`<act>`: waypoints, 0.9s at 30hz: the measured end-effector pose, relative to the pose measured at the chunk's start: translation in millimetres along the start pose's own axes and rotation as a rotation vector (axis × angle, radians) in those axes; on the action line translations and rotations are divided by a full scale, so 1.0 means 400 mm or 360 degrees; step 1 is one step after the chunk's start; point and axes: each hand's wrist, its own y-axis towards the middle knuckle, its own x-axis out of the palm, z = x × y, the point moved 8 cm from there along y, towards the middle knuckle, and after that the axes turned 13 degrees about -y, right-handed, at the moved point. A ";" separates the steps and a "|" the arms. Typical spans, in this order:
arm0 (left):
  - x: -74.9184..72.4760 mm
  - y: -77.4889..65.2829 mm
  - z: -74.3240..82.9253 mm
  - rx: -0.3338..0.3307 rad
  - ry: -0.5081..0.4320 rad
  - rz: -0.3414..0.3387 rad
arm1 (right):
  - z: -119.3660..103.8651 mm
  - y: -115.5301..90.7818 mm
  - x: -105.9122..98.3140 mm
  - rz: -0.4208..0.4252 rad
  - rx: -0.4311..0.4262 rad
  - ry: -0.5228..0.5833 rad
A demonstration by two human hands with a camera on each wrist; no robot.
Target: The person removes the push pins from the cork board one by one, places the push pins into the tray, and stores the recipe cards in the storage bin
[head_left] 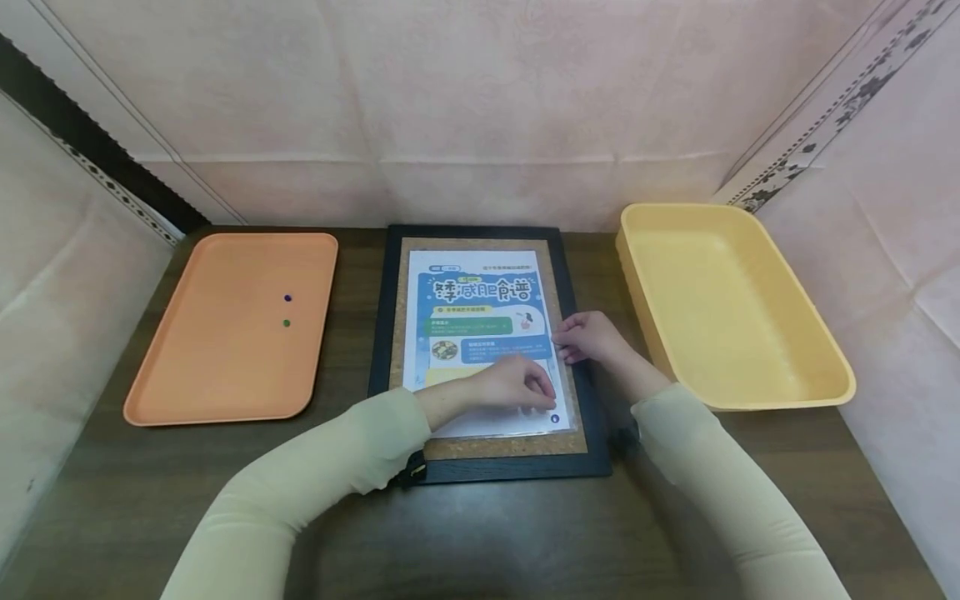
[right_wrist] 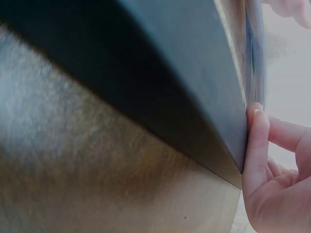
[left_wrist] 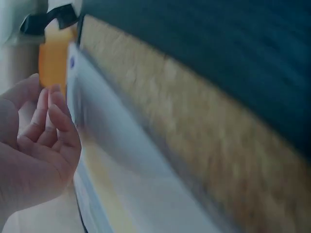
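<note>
A printed sheet (head_left: pixel 487 283) in a clear sleeve, blue and white, lies on a cork board (head_left: pixel 487 448) with a black frame (head_left: pixel 517 471). In the head view my left hand (head_left: pixel 517 385) hovers over the sheet's lower right part, fingers loosely curled, with nothing visible between them. The left wrist view shows this hand (left_wrist: pixel 43 145) beside the sheet's corner, which bears a small purple dot (left_wrist: pixel 72 61). My right hand (head_left: pixel 588 337) pinches the sheet's right edge between thumb and fingertips. In the right wrist view those fingertips (right_wrist: pixel 257 119) sit at the sleeve's edge, beside the frame.
An orange tray (head_left: pixel 225 350) stands left of the board, holding a small blue piece (head_left: pixel 288 297) and a small green piece (head_left: pixel 287 322). To the right is a deep yellow bin (head_left: pixel 735 308). Everything rests on a dark wooden table (head_left: pixel 480 542), with pale cloth hanging behind.
</note>
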 end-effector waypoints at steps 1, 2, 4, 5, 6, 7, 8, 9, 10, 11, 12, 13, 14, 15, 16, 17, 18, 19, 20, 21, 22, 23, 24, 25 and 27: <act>0.008 0.003 -0.002 0.0013 0.0023 -0.0001 | -0.002 0.000 0.001 0.0003 -0.0011 -0.0001; 0.016 0.005 -0.003 0.0014 0.0051 0.0002 | -0.003 0.000 0.001 0.0006 -0.0018 -0.0001; 0.028 0.008 -0.006 0.0016 0.0149 0.0022 | -0.004 0.001 0.002 0.0010 -0.0024 0.0006; 0.032 0.009 -0.007 0.0013 0.0204 0.0035 | -0.004 0.001 0.001 0.0011 -0.0025 0.0012; 0.035 0.009 -0.008 0.0004 0.0261 0.0051 | -0.005 0.001 0.001 0.0011 -0.0026 0.0016; 0.038 0.008 -0.009 -0.0009 0.0307 0.0062 | -0.005 0.001 0.001 0.0010 -0.0023 0.0018; 0.041 0.007 -0.007 -0.0019 0.0357 0.0073 | -0.005 0.002 0.001 0.0008 -0.0021 0.0023; 0.043 0.007 -0.006 -0.0016 0.0401 0.0083 | -0.005 0.002 0.001 0.0007 -0.0019 0.0025; 0.045 0.007 -0.006 -0.0022 0.0436 0.0091 | -0.005 0.002 0.001 0.0007 -0.0019 0.0026; 0.047 0.008 -0.005 -0.0022 0.0469 0.0100 | -0.005 0.002 0.000 0.0007 -0.0013 0.0026; 0.049 0.009 -0.006 -0.0021 0.0503 0.0107 | -0.004 0.002 0.001 0.0005 -0.0010 0.0026; 0.051 0.010 -0.005 -0.0018 0.0530 0.0114 | -0.005 0.002 0.001 0.0005 -0.0010 0.0028; 0.052 0.011 -0.006 -0.0017 0.0556 0.0119 | -0.005 0.001 0.001 0.0003 -0.0010 0.0030; 0.054 0.013 -0.006 -0.0017 0.0571 0.0122 | -0.005 0.001 0.001 0.0001 -0.0011 0.0029; 0.055 0.014 -0.006 -0.0018 0.0589 0.0123 | -0.005 0.000 0.001 0.0001 -0.0006 0.0029; 0.055 0.014 -0.004 -0.0014 0.0601 0.0126 | -0.005 0.000 0.001 -0.0003 -0.0005 0.0026; 0.055 0.014 -0.003 -0.0014 0.0603 0.0126 | -0.004 0.000 0.001 -0.0003 0.0000 0.0030; 0.055 0.014 -0.002 -0.0019 0.0597 0.0125 | -0.004 0.000 0.002 -0.0005 0.0005 0.0028; 0.055 0.015 -0.002 -0.0023 0.0592 0.0122 | -0.004 -0.001 0.002 -0.0004 0.0011 0.0026; 0.054 0.015 -0.003 -0.0030 0.0584 0.0121 | -0.003 -0.001 0.003 -0.0007 0.0011 0.0022; 0.054 0.016 -0.004 -0.0033 0.0584 0.0117 | -0.003 -0.001 0.003 -0.0005 0.0017 0.0021; 0.053 0.017 -0.004 -0.0037 0.0581 0.0114 | -0.003 0.000 0.003 -0.0005 0.0017 0.0019; 0.053 0.018 -0.004 -0.0040 0.0580 0.0107 | -0.003 0.000 0.003 -0.0001 0.0023 0.0020; 0.053 0.018 -0.004 -0.0041 0.0583 0.0102 | -0.003 0.001 0.003 -0.0002 0.0023 0.0020; 0.052 0.020 -0.003 -0.0044 0.0587 0.0088 | -0.003 0.002 0.004 -0.0005 0.0018 0.0021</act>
